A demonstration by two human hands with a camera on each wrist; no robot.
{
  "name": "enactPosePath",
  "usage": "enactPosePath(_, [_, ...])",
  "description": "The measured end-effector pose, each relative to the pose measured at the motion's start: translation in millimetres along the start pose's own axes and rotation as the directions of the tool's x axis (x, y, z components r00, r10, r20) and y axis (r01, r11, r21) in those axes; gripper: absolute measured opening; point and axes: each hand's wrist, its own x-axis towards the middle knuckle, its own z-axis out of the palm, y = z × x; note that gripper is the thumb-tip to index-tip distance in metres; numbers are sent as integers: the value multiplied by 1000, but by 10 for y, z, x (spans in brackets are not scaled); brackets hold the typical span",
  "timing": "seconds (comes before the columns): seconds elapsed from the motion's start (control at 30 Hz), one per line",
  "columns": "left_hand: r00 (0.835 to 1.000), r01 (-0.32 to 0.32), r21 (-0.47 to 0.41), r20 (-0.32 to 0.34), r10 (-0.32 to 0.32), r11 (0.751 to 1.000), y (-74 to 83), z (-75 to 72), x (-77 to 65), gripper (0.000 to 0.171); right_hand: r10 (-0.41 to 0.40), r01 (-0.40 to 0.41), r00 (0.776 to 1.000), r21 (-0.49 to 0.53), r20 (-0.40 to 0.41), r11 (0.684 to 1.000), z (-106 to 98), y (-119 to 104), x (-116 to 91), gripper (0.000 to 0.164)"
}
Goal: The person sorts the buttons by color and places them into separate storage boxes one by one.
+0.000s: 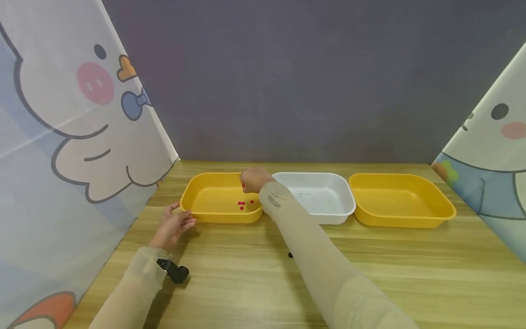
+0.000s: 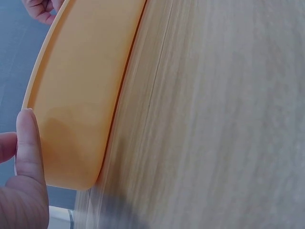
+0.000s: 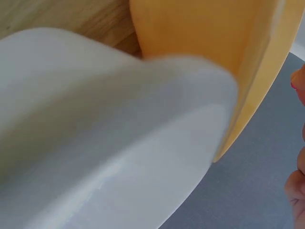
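Note:
At the left of the row stands a yellow tray (image 1: 222, 218). My left hand (image 1: 174, 225) holds its near left corner, thumb and fingers at the outer wall and rim. In the left wrist view, a straight digit of that hand lies along the yellow wall (image 2: 81, 95). My right hand (image 1: 255, 179) is above the tray's right side, fingers curled. They pinch a small red piece (image 1: 243, 185), its red edge also showing at the fingertip in the right wrist view. Several small red pieces (image 1: 241, 208) lie scattered on the tray floor below.
A white tray (image 1: 334, 219) adjoins on the right, partly behind my right sleeve. Beyond it sits another yellow tray (image 1: 402, 221). A tiny black object (image 1: 290, 255) lies on the wooden table (image 1: 246, 274) beside that sleeve. A dark panel (image 1: 304, 82) rises behind.

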Motion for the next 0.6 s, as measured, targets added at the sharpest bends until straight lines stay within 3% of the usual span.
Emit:
enactPosePath(0.33, [1000,16,-18,2,-16,1000,-5,45,17,63,23,-23,1000,-25,13,999,8,37,-73,13])
enactPosePath(0.6, [1000,19,-32,0,-19,999,11,19,6,64,-20,21,1000,-11,17,1000,-35,62,-140,14])
